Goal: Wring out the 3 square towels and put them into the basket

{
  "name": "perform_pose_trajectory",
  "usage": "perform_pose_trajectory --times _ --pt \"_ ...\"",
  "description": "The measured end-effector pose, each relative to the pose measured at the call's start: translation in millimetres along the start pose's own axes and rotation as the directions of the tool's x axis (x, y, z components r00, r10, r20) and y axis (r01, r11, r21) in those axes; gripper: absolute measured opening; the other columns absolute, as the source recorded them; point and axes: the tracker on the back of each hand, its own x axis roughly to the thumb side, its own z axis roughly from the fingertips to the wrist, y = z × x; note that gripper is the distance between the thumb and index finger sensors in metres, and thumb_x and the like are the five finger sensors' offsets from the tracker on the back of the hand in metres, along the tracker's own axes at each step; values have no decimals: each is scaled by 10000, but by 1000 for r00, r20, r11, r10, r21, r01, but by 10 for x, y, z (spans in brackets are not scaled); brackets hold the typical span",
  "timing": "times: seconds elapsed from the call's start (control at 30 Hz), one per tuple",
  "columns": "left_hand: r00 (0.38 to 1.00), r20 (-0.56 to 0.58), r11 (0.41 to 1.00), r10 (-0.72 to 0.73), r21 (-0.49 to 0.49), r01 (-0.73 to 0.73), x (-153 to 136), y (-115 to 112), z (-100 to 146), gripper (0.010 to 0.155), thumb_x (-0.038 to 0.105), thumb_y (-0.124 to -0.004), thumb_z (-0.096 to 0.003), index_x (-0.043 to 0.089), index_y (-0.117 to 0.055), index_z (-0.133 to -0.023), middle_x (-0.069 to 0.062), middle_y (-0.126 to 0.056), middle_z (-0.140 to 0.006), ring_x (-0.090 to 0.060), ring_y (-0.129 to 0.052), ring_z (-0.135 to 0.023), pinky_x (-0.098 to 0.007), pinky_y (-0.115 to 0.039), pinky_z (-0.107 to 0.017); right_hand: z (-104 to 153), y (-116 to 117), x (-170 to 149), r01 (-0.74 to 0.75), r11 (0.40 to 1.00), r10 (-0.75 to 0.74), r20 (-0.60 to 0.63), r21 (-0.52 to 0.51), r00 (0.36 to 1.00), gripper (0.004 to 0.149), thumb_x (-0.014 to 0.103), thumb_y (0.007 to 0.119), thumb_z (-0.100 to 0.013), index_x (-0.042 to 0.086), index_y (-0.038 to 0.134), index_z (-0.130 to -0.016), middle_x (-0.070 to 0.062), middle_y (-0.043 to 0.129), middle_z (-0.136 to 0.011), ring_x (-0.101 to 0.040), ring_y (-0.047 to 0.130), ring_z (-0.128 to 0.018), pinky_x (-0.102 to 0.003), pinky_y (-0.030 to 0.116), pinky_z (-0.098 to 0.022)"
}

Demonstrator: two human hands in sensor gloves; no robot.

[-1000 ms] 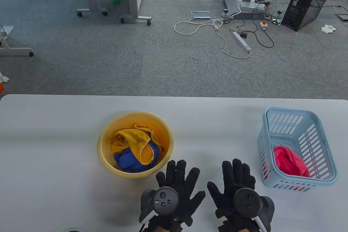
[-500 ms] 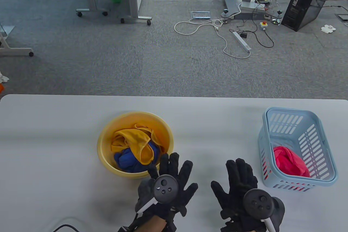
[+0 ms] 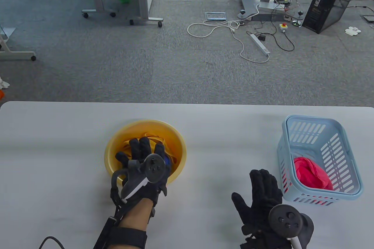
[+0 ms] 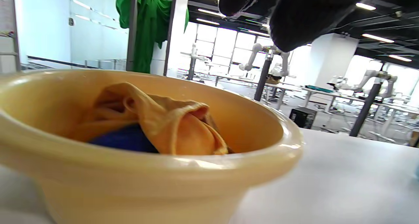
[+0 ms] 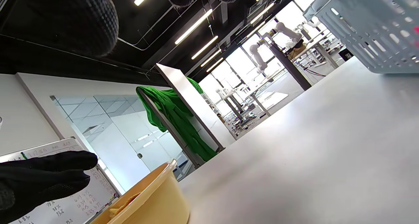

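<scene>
A yellow bowl [image 3: 178,144] stands left of the table's middle and holds a yellow towel [image 4: 176,125] lying over a blue towel [image 4: 124,140]. My left hand [image 3: 140,151] hovers over the bowl with its fingers [image 4: 301,17] spread and straight, above the towels and not touching them. It hides most of both towels in the table view. At the right, a light blue slotted basket [image 3: 344,155] contains a crumpled red towel [image 3: 311,173]. My right hand [image 3: 263,186] lies open and empty just left of the basket, near the table's front edge.
The white table [image 3: 58,144] stretches wide to both sides. A black cable [image 3: 49,240] trails from my left forearm at the front edge. Beyond the far edge is carpet with cords and a computer tower [image 3: 330,1].
My left hand moved left and forward from the table's front middle to above the bowl. My right hand slid slightly back and to the right. The towels and basket stayed put.
</scene>
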Motion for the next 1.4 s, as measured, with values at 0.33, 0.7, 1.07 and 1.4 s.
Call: perform_pose_trajectory --times 0.33,0.7,1.07,1.4 --pt "967 -255 989 21 -134 -57 -166 -164 -281 791 580 -869 -523 163 -616 -1147 -193 -325 -1213 -452 -161 -1121 -779 -125 -646 -4 24 -20 2 1000 -2 -5 21 1000 907 544 828 -539 117 319 -1156 -298 248 -1157 -593 208 -1016 -800 189 -673" --pt "920 -390 937 -30 -331 -110 -249 -365 -557 909 648 -912 -467 131 -604 -1149 -170 -236 -1222 -435 -72 -1119 -773 -99 -657 -12 22 -102 20 1000 -20 -35 19 999 951 549 822 -540 123 230 -1148 -302 249 -1154 -594 215 -1016 -799 197 -676" --pt "913 -386 932 -130 -363 -21 -214 -540 -643 674 409 -934 -514 125 -703 -1080 -181 -331 -1208 -452 -174 -1124 -773 -168 -677 -24 68 -119 47 998 -45 -50 45 998 957 551 818 -541 122 215 -1147 -302 249 -1154 -595 217 -1015 -799 198 -678" --pt "918 -387 968 -84 -249 -17 -339 -287 -515 457 296 -842 -543 206 -842 -992 -180 -500 -1184 -455 -329 -1128 -765 -268 -692 -13 62 -128 52 998 -50 -49 47 998 948 549 821 -540 120 233 -1148 -303 264 -1154 -596 231 -1015 -799 205 -677"
